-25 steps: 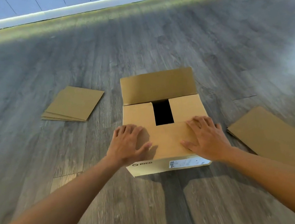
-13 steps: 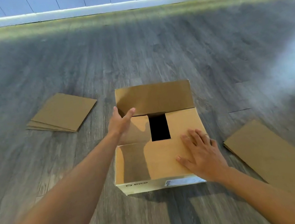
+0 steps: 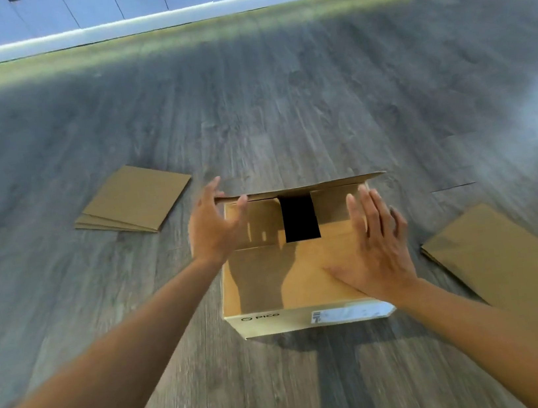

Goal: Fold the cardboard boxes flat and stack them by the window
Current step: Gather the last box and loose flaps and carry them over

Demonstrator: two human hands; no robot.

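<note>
One upright cardboard box (image 3: 292,280), two stacks of flattened cardboard, one at left (image 3: 134,199) and one at right (image 3: 518,269), and two hands, left (image 3: 210,227) and right (image 3: 379,250).

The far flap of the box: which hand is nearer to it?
Left. The left hand has its fingers at the left end of the far flap; the right hand is over the near flap, its fingertips short of it.
</note>
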